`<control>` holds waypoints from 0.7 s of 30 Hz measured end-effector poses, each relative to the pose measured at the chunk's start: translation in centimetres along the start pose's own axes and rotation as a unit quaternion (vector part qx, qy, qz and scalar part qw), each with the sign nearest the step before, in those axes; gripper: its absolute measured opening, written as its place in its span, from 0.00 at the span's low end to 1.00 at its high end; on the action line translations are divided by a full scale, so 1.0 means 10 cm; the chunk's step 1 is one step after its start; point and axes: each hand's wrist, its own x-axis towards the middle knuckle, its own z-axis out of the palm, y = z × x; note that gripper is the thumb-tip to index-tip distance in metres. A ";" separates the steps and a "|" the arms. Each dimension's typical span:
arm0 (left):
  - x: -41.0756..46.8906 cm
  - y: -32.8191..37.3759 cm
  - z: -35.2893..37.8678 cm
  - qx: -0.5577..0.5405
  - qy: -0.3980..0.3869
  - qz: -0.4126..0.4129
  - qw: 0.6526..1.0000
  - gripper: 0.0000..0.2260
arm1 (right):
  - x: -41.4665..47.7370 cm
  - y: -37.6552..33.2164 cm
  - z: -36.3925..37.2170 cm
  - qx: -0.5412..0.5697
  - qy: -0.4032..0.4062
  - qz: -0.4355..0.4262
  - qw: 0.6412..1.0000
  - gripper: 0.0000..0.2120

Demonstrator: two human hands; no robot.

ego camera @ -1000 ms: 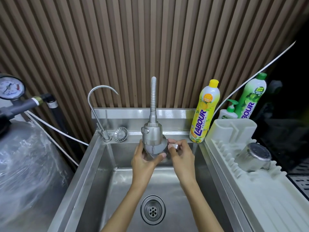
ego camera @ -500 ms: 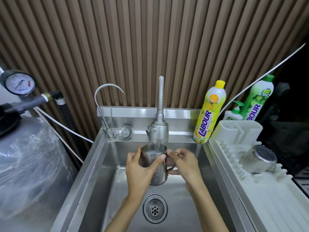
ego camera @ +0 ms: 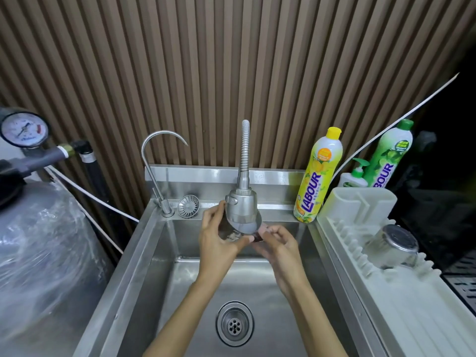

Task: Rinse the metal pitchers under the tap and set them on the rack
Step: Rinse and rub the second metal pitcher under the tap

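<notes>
A small metal pitcher (ego camera: pixel 231 234) is held right under the spray head of the tap (ego camera: pixel 242 210), which hides most of it. My left hand (ego camera: pixel 219 240) grips the pitcher's body from the left. From the right, my right hand (ego camera: pixel 278 243) pinches its handle side. A second metal pitcher (ego camera: pixel 391 247) lies upside down on the white rack (ego camera: pixel 412 305), to the right of the sink.
The steel sink (ego camera: pixel 144 266) has a drain (ego camera: pixel 235 323) at the front middle. A thin curved tap (ego camera: pixel 157 171) and a loose strainer (ego camera: pixel 188 206) sit at its back left. Detergent bottles (ego camera: pixel 319 176) stand at the back right. A wrapped tank (ego camera: pixel 43 266) fills the left.
Both hands raised the pitcher from a lower spot in the sink, back up against the spray head, so most of it is hidden again.
</notes>
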 end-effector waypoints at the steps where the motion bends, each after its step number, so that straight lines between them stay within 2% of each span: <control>1: -0.01 0.03 -0.03 0.035 0.016 0.000 0.999 0.42 | 0.00 0.03 0.02 0.008 -0.005 0.018 1.000 0.08; 5: -0.11 0.00 -0.10 0.122 0.083 -0.026 0.989 0.42 | -0.06 0.01 0.05 -0.077 -0.002 0.051 0.996 0.07; 7: -0.18 -0.03 -0.10 0.116 0.081 -0.048 0.989 0.35 | -0.09 -0.06 0.05 -0.135 0.024 0.051 0.989 0.08; 9: -0.25 -0.09 -0.09 0.083 0.057 -0.074 0.992 0.23 | -0.11 -0.12 0.03 -0.225 0.064 0.017 0.972 0.09; 10: -0.26 -0.12 -0.07 0.056 0.043 -0.087 0.994 0.19 | -0.12 -0.14 0.02 -0.277 0.083 -0.013 0.957 0.10; 13: -0.25 -0.20 -0.02 -0.044 -0.010 -0.117 0.992 0.25 | -0.14 -0.19 0.02 -0.357 0.116 -0.096 0.922 0.13; 16: -0.19 -0.20 0.02 -0.143 -0.051 -0.120 0.981 0.28 | -0.12 -0.20 0.01 -0.305 0.089 -0.119 0.940 0.12; 18: -0.12 -0.17 0.03 -0.144 -0.037 -0.083 0.985 0.30 | -0.05 -0.15 -0.01 -0.222 0.052 -0.101 0.968 0.12; 21: -0.05 -0.07 -0.04 -0.070 -0.014 -0.017 0.997 0.32 | 0.03 -0.01 -0.01 -0.049 -0.002 -0.031 0.998 0.10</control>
